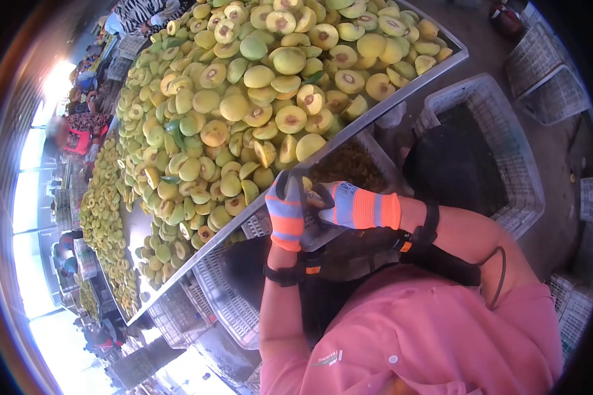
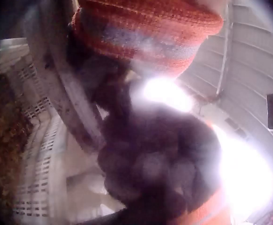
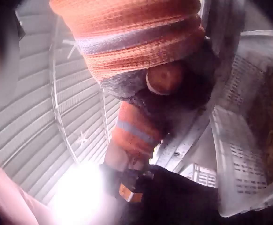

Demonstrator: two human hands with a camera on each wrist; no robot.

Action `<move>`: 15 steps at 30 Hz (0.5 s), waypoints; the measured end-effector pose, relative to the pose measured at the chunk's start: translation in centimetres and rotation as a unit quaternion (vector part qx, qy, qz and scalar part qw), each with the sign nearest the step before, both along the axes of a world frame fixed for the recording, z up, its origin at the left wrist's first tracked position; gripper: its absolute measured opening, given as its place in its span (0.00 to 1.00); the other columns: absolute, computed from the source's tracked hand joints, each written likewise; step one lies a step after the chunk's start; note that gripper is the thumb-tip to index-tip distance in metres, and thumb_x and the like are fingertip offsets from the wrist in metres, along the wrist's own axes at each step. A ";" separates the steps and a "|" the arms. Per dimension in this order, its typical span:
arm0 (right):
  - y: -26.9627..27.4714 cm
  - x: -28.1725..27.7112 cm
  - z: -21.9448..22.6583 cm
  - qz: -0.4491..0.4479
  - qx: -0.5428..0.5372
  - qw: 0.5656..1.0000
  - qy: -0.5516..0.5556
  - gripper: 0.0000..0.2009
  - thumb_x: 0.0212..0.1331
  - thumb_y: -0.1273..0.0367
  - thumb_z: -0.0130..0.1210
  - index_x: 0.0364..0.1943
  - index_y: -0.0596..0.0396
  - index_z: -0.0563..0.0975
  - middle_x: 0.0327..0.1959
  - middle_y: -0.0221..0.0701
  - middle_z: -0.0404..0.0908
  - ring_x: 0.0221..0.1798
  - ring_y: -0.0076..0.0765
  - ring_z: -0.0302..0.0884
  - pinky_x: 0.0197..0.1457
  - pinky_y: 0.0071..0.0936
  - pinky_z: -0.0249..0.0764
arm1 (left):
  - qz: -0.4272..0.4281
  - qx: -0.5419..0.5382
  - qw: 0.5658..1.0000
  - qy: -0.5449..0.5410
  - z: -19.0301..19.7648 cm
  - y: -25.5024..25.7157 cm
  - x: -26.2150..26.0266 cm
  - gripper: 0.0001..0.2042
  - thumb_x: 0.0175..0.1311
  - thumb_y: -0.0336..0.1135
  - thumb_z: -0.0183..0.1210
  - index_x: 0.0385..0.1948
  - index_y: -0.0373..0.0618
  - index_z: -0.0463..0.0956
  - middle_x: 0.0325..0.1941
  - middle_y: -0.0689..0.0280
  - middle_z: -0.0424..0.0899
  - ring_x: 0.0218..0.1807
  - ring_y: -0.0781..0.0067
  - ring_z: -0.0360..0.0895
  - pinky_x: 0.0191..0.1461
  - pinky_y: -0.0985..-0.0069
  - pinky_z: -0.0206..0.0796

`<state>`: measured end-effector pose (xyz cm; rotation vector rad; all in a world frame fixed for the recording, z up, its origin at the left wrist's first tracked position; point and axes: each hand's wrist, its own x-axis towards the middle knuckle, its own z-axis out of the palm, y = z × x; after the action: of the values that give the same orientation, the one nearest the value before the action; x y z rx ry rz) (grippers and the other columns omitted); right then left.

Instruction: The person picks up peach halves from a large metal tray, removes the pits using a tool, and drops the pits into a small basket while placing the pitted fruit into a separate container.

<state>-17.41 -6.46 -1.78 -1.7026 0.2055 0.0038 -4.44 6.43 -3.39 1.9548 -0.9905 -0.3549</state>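
Both hands wear orange-and-grey knit gloves with dark palms and meet just above the edge of a table heaped with halved yellow-green stone fruit (image 1: 234, 108). My left hand (image 1: 285, 209) has its fingers curled round a piece of fruit (image 1: 307, 184), of which only a small yellow part shows. Close beside it, my right hand (image 1: 357, 205) grips a tool by its handle; the round brown butt of that handle (image 3: 164, 78) sticks out of the fist. The working end of the tool is hidden between the hands. In the left wrist view the dark gloved fingers are blurred by glare.
A metal rim (image 1: 402, 95) edges the table. Below the hands stands a crate with brown scraps (image 1: 349, 164). A large pale plastic crate (image 1: 517, 141) is at the right, with stacked crates (image 1: 550, 72) behind it. Other people work along the far side.
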 end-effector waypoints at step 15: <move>-2.5 -3.5 3.5 0.265 0.403 0.863 0.151 0.12 0.58 0.67 0.60 0.43 0.58 0.79 0.26 0.21 0.76 0.26 0.14 0.70 0.28 0.14 0.65 | -0.172 -0.062 0.971 -0.154 9.1 2.5 -4.2 0.17 0.49 0.21 0.56 0.44 0.37 0.79 0.42 0.51 0.82 0.39 0.49 0.83 0.42 0.66 0.75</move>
<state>-20.93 -8.91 1.76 -0.8586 -0.0474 0.6842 -8.64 8.91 5.69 1.7537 -1.5243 -0.1767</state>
